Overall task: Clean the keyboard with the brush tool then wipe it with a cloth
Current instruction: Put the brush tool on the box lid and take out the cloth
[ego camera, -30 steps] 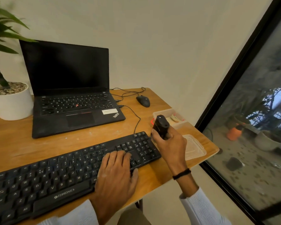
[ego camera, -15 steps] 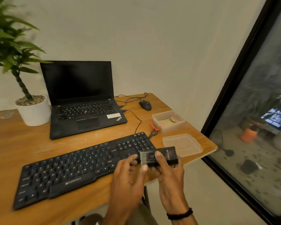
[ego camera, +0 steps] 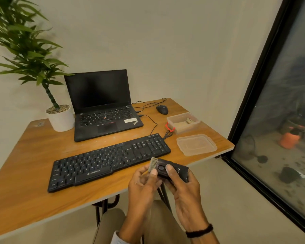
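Both hands hold the brush in the air, just off the table's near edge, by the keyboard's right near corner and not touching it.

Right hand: fingers curled under the dark body, thumb on top beside a round button. Left hand: thumb and fingers pinch the bristle end. Neither hand is free.

Key relation: the keyboard lies forward and left of the hands. The brush's long axis runs roughly left-right, with the bristles at the left end, toward the keys. The keyboard's long axis runs from near-left to far-right, roughly in line with the brush. The left hand is the nearer 1 to the keys, but the right has the working grip. My guess is the left lets go and the right carries the bristles over.

Brush look: short, blocky black casing with faint print on the right part and a pale, stubby, comb-like tuft. It looks rigid and light.

Keyboard: black, full-size, flat on the table, cable off its far-right corner. No dirt can be made out. Brushing looks not yet begun. No cloth is plainly seen; the tub holds something pale that I cannot identify.
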